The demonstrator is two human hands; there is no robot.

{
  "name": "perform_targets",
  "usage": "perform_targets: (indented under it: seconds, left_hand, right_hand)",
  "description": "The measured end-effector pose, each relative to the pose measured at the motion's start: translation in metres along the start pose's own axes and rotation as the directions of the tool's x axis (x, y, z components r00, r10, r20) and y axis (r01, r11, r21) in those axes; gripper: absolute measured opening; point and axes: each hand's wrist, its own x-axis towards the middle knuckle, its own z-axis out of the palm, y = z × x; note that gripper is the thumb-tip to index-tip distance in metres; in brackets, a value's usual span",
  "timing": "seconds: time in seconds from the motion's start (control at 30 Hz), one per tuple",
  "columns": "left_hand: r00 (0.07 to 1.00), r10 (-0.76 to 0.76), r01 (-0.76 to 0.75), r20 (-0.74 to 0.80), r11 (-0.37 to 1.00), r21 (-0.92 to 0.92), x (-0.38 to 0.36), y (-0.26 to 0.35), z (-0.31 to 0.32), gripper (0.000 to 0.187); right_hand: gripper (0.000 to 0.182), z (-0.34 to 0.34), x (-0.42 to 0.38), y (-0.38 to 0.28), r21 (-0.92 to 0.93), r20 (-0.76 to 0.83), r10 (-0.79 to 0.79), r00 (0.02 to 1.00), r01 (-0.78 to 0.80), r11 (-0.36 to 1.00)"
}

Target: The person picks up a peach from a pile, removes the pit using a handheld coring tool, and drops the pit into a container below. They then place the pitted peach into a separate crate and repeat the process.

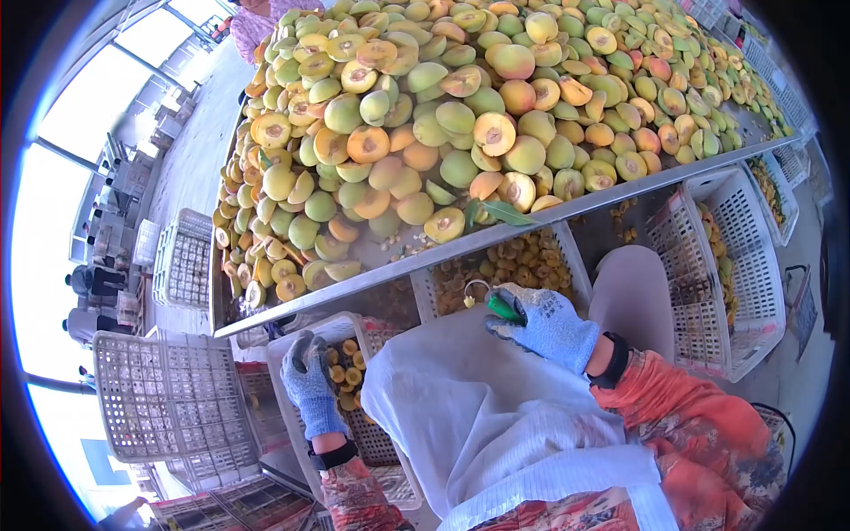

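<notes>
My right hand, in a blue knitted glove, is closed around the green handle of a pitting spoon. Its thin metal loop curves out toward the table, with a small yellowish bit by it. Over the left side of a white crate is my left hand, also gloved, fingers loosely bent and apart; no fruit shows in it. Hollowed apricot halves lie in that crate. Beyond both hands, green and orange apricots, many cut in half with pits showing, are heaped on a metal-edged table.
A crate of scraps sits below the table edge. Perforated crates stand at right and left. A pale cloth apron covers my lap. Another person is across the table; more people are at far left.
</notes>
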Motion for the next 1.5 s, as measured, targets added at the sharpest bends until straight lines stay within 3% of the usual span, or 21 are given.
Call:
perform_targets:
  seconds: [0.03, 0.17, 0.23, 0.4, 0.57, 0.6, 0.67, 0.7, 0.77, 0.8, 0.83, 0.9, 0.97, 1.03, 1.1, 1.13, 1.17, 1.23, 1.27, 1.43, 1.5]
  left_hand:
    - [0.959, -0.267, 0.275, 0.098, 0.957, -0.088, 0.015, 0.018, 0.002, 0.024]
    - [0.897, -0.124, -0.091, 0.425, 0.888, 0.451, 0.060, 0.110, 0.085, 0.038]
    - [0.830, -0.212, -0.189, 0.516, 0.763, 0.618, 0.078, 0.135, 0.135, 0.045]
    - [0.828, -0.301, 0.017, 0.473, 0.856, 0.516, 0.062, 0.161, 0.200, 0.059]
    - [0.944, -0.104, 0.027, 0.314, 0.971, 0.238, 0.052, 0.143, 0.202, 0.065]
    - [0.946, -0.100, 0.028, 0.307, 0.972, 0.233, 0.053, 0.132, 0.203, 0.065]
    - [0.969, -0.116, 0.172, 0.219, 0.951, -0.257, 0.060, 0.102, 0.204, 0.055]
    - [0.907, -0.257, 0.418, 0.333, 0.643, -0.642, 0.062, 0.115, 0.179, 0.041]
    - [0.758, -0.389, 0.623, 0.523, 0.196, -0.757, 0.064, 0.116, 0.127, 0.030]
    - [0.958, -0.180, 0.286, 0.223, 0.637, -0.716, 0.051, 0.097, 0.122, 0.031]
    - [0.754, -0.328, 0.502, 0.570, -0.272, -0.821, 0.051, 0.093, 0.102, 0.038]
    - [0.814, -0.227, 0.409, 0.535, -0.430, -0.805, 0.033, 0.098, 0.078, 0.037]
    - [0.810, -0.234, 0.440, 0.538, -0.363, -0.821, 0.021, 0.088, 0.068, 0.038]
    - [0.801, -0.237, 0.479, 0.549, -0.297, -0.826, 0.010, 0.094, 0.056, 0.038]
    - [0.905, -0.096, 0.420, 0.414, 0.347, -0.839, -0.006, 0.117, 0.039, 0.038]
    - [0.786, -0.167, 0.579, 0.596, -0.139, -0.803, -0.005, 0.118, 0.036, 0.038]
    - [0.786, -0.166, 0.577, 0.595, -0.146, -0.803, -0.010, 0.119, 0.035, 0.038]
    - [0.915, -0.119, 0.401, 0.386, 0.157, -0.903, -0.025, 0.125, 0.038, 0.034]
    - [0.974, 0.017, 0.162, 0.225, 0.641, -0.750, -0.032, 0.126, 0.036, 0.031]
    - [0.978, -0.040, 0.176, 0.203, 0.678, -0.714, -0.043, 0.134, 0.024, 0.036]
    - [0.953, -0.187, 0.301, 0.236, 0.525, -0.796, -0.045, 0.138, 0.023, 0.036]
  right_hand:
    - [0.039, -0.001, 0.000, 0.001, 0.004, 0.007, 0.007, 1.000, -0.007, 1.000]
    - [0.041, -0.009, -0.003, 0.001, -0.019, -0.025, 0.025, 0.999, -0.025, 1.000]
    - [0.042, -0.015, -0.005, 0.003, -0.067, -0.042, 0.004, 0.999, -0.007, 0.998]
    - [0.037, -0.038, -0.010, 0.008, -0.089, -0.206, -0.066, 0.976, 0.048, 0.995]
    - [0.044, -0.050, -0.005, -0.001, 0.029, -0.417, -0.198, 0.887, 0.230, 0.973]
    - [0.042, -0.045, 0.002, 0.007, -0.168, -0.372, -0.136, 0.918, 0.078, 0.983]
    - [0.041, -0.039, -0.004, 0.031, -0.300, -0.296, -0.102, 0.950, 0.009, 0.954]
    - [0.040, -0.039, -0.005, 0.037, -0.423, -0.219, -0.045, 0.975, -0.053, 0.905]
    - [0.041, -0.037, -0.013, 0.022, -0.333, -0.222, -0.018, 0.975, -0.058, 0.941]
    - [0.042, -0.037, -0.012, 0.014, -0.260, -0.219, -0.082, 0.972, 0.023, 0.965]
    - [0.043, -0.037, -0.010, 0.006, -0.186, -0.222, -0.150, 0.963, 0.110, 0.976]
    - [0.043, -0.030, -0.012, -0.009, -0.090, -0.121, -0.068, 0.990, 0.057, 0.994]
    - [0.044, -0.012, -0.012, -0.017, 0.004, -0.187, -0.176, 0.966, 0.180, 0.984]
    - [0.040, -0.014, -0.012, -0.049, -0.048, -0.104, -0.186, 0.977, 0.182, 0.982]
    - [0.031, -0.009, -0.010, -0.075, -0.103, 0.044, -0.187, 0.981, 0.190, 0.976]
    - [0.029, 0.000, -0.008, -0.075, -0.095, -0.011, -0.264, 0.964, 0.262, 0.960]
    - [0.029, 0.002, -0.009, -0.083, -0.101, -0.007, -0.265, 0.964, 0.263, 0.960]
    - [0.029, 0.003, -0.010, -0.097, -0.243, 0.047, -0.233, 0.971, 0.237, 0.941]
    - [0.029, 0.006, -0.012, -0.098, -0.238, 0.016, -0.271, 0.962, 0.267, 0.934]
    - [0.027, 0.011, -0.020, -0.099, -0.270, 0.039, -0.245, 0.969, 0.246, 0.931]
    - [0.028, 0.012, -0.023, -0.099, -0.273, 0.071, -0.224, 0.972, 0.235, 0.933]
